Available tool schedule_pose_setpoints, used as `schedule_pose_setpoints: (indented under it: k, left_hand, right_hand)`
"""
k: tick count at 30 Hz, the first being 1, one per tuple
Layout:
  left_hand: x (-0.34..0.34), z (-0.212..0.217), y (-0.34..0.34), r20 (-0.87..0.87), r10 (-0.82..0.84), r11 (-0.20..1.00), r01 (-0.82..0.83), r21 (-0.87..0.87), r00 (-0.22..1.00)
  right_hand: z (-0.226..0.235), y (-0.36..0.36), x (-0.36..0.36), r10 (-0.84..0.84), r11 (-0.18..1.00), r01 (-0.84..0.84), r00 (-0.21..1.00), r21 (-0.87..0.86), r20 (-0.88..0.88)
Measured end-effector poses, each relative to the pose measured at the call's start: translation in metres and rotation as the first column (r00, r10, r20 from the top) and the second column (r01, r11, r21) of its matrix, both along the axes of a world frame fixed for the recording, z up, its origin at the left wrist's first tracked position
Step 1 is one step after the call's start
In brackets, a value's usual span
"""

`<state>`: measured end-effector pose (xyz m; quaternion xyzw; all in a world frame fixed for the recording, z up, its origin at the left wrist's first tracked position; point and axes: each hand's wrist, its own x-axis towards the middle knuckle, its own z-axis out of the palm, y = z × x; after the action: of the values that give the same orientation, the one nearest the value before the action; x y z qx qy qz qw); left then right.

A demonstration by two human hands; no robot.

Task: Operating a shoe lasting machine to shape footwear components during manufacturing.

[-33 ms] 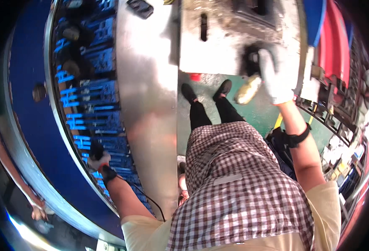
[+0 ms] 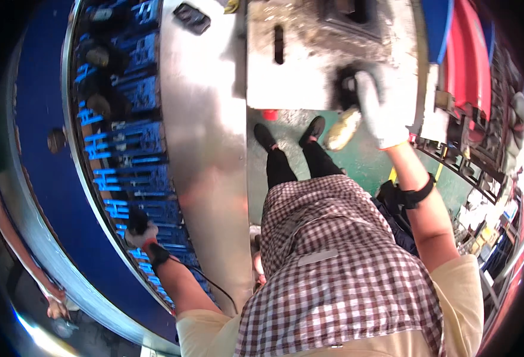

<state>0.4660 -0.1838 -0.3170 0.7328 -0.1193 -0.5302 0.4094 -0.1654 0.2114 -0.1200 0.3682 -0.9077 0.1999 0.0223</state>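
Observation:
My right hand, in a white glove, reaches out over the near edge of a worn pale machine table. Its fingers are closed at the side of a dark shoe-like piece; glare and blur hide its outline. A pale yellow, sole-shaped part sticks out below it, and I cannot tell whether the two are joined. To the left, my left hand, gloved with bare-looking fingertips, is over a conveyor of blue racks. It is closed around a small black piece, whose far side is hidden.
Several dark shoe-like pieces lie along the conveyor. A smooth metal counter separates it from my body, with a black device at its far end. Red panels and a rack stand right. Another person's arm shows far left.
The whole view has shifted slightly to the left and down. Both hands keep their places on the same pieces.

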Motion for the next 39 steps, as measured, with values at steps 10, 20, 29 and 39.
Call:
schedule_pose_setpoints:
  k: [10,20,29,39]
  left_hand:
    - [-0.206,0.146,0.194,-0.752,-0.375,0.881,0.462,-0.105,0.543]
    - [-0.476,0.225,0.188,-0.340,-0.939,0.151,0.831,-0.535,-0.048]
    - [-0.562,0.391,0.163,0.522,-0.695,-0.294,0.466,-0.834,0.496]
    - [-0.677,0.492,0.164,0.867,-0.128,-0.732,0.545,-0.410,0.481]
  right_hand:
    - [0.016,-0.004,0.002,0.115,0.951,-0.110,0.993,-0.288,0.002]
    - [0.043,-0.033,0.028,0.497,0.722,0.106,0.607,-0.683,0.620]
    - [0.037,-0.060,-0.149,-0.274,0.797,0.391,0.913,-0.461,0.302]
    - [0.013,-0.087,-0.131,-0.395,0.912,0.397,0.918,0.103,-0.046]
